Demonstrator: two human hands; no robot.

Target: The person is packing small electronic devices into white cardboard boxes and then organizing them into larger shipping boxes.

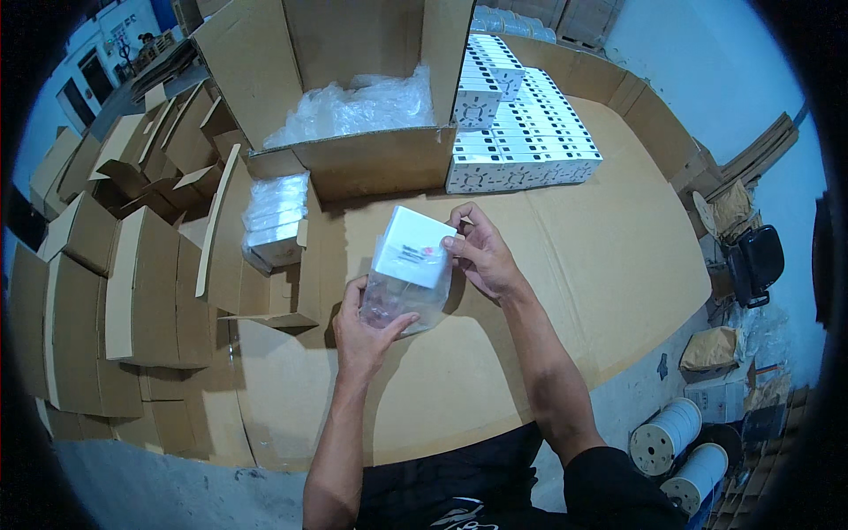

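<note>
A small white box (412,249) stands partly inside a clear bubble-wrap bag (397,302), its upper part sticking out of the bag's mouth. My left hand (364,331) grips the bag low on its left side, thumb across the front. At the box's upper right corner, my right hand (481,252) pinches the box between thumb and fingers. Both are held above the cardboard-covered table (565,265). Left of my hands lies an open carton (296,300) with several bagged white boxes (276,221) lined up in it.
A large open carton (380,163) at the back holds a heap of clear bags (362,106). Stacked white boxes (526,141) stand right of it. Several empty cartons (141,291) crowd the left side. Cable spools (664,437) and a black chair (755,261) stand at the right.
</note>
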